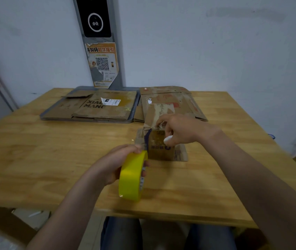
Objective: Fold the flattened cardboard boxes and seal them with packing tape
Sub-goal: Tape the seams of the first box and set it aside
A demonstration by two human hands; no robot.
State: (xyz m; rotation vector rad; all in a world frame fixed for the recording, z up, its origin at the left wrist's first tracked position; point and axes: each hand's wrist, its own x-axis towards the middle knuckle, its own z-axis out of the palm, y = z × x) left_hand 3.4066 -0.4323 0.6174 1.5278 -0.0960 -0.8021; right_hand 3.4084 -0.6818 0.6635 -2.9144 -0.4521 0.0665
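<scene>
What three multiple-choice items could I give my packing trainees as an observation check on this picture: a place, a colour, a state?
1. Where does the grey tray of flattened cardboard lie? A on the floor; B at the table's far edge, by the wall; C on a lap.
2. What colour is the tape roll? A red; B blue; C yellow.
3. What is the left hand doing? A gripping the tape roll; B lying flat; C hanging idle.
Key: 1 B, the tray sits against the wall end of the tabletop; 2 C, its band is bright yellow; 3 A, its fingers curl round the roll.
</scene>
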